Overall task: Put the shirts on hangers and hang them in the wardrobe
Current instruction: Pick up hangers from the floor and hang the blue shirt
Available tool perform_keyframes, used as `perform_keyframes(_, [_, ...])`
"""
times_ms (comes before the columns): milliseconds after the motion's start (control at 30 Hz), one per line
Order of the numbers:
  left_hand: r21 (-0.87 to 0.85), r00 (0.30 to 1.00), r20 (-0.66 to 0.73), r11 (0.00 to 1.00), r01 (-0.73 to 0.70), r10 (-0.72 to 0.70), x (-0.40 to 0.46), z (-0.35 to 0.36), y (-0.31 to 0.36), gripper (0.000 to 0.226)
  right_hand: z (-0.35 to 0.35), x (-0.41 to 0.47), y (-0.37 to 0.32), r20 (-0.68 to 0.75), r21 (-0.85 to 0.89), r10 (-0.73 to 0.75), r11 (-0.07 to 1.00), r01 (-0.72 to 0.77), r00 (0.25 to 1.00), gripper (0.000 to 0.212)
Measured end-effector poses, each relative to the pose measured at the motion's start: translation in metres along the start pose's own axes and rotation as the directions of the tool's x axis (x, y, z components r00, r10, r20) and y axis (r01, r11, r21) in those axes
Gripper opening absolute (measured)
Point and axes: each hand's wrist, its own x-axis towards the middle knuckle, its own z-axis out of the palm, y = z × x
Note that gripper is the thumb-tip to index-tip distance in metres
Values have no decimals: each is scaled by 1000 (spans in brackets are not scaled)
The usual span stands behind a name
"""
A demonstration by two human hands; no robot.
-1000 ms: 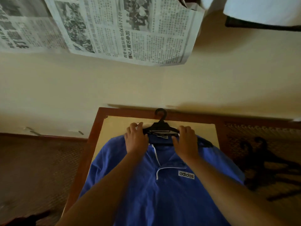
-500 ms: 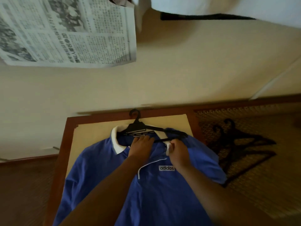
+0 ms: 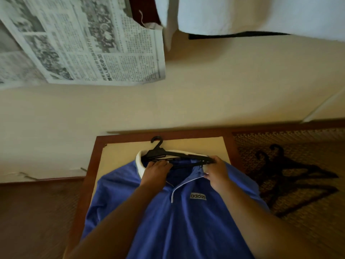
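Observation:
A blue polo shirt [image 3: 183, 221] with a white collar and a white logo patch lies flat, face up, on a small wood-framed table [image 3: 119, 156]. A black plastic hanger [image 3: 168, 153] lies across the collar opening, its hook pointing toward the wall and its right arm partly inside the neck. My left hand [image 3: 155, 170] rests on the hanger's lower bar at the collar. My right hand [image 3: 215, 170] pinches the right side of the collar and placket next to the hanger's right end.
Several spare black hangers [image 3: 291, 176] lie on a woven surface to the right of the table. Newspaper sheets [image 3: 84, 47] are stuck to the cream wall ahead. White cloth [image 3: 252, 14] hangs at the top right. Dark carpet [image 3: 37, 212] lies to the left.
The white collar has been opened out and the hanger has tilted, its right end sliding into the neck. Both hands moved from the hanger's shoulders to the collar. My view swung right.

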Motion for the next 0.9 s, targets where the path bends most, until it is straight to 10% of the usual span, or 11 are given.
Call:
perform_keyframes(300, [-6,996,49,997,81,-80,-12,11,2,46,-13,0,-12,30,75,-48,996,46,998,17])
perform_keyframes(700, [59,995,47,995,81,-83,-6,15,7,40,-22,-11,-17,82,-591,-484,680,433,871,18])
perform_keyframes(900, [-97,998,-67,995,-8,1,10,2,42,33,-25,-1,-17,109,-404,-323,850,338,940,13])
